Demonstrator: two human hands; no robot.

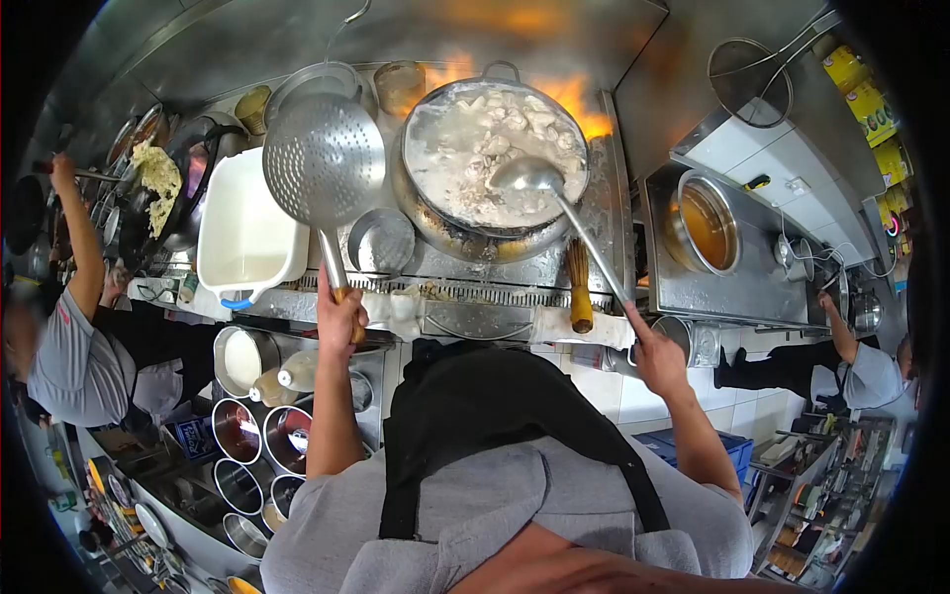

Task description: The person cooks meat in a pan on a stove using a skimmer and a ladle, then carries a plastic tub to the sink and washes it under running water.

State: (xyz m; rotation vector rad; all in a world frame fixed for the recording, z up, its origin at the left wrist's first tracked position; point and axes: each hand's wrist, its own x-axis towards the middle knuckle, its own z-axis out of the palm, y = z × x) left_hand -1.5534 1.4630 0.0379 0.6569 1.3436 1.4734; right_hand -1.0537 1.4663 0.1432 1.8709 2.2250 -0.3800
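My left hand is wrapped round the wooden handle of a large perforated skimmer, its round head raised over the stove beside a white plastic tub. In my right hand is the long handle of a steel ladle, whose bowl rests at the surface of the liquid in a big wok. Pale chunks of meat sit in the cloudy, foamy liquid. Between the wok and my body lies a bamboo brush on the stove's front edge.
Flames rise behind the wok. A steel pot of brown liquid stands on the right counter. Several seasoning pots are at my left. One co-worker tosses food at left; another person works far right.
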